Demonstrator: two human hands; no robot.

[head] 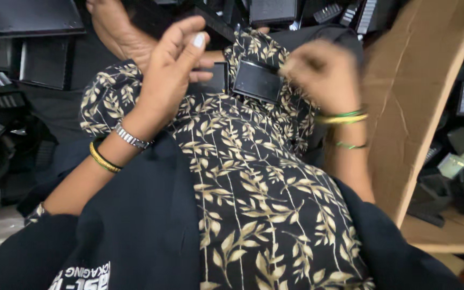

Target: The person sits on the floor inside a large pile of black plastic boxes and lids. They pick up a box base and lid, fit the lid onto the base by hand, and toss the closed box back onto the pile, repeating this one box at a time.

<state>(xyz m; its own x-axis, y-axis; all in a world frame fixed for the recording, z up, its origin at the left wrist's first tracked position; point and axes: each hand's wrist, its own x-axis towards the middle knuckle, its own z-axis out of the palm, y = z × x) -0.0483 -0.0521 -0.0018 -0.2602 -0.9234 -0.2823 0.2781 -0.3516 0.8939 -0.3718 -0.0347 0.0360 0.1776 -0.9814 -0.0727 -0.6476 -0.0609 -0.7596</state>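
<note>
Flat glossy black rectangular plastic part [257, 81] on leaf-print fabric lap [253, 182], left hand [170, 72] loosely curled, holding nothing, right hand [320, 75] blurred, grip unclear, brown corrugated cardboard sheet [409, 113] beside.

Two hands are raised over the lap: the left hand [170, 67] and the right hand [320, 75]. One bare foot [115, 27] shows at the top. Two small black flat parts [257, 81] lie on the leaf-patterned cloth [248, 182]. The left wrist carries two bands, the right wrist three bangles [342, 117]. One cardboard sheet [414, 102] stands to the right. The black parts heaped around are too many and too jumbled to count.
</note>
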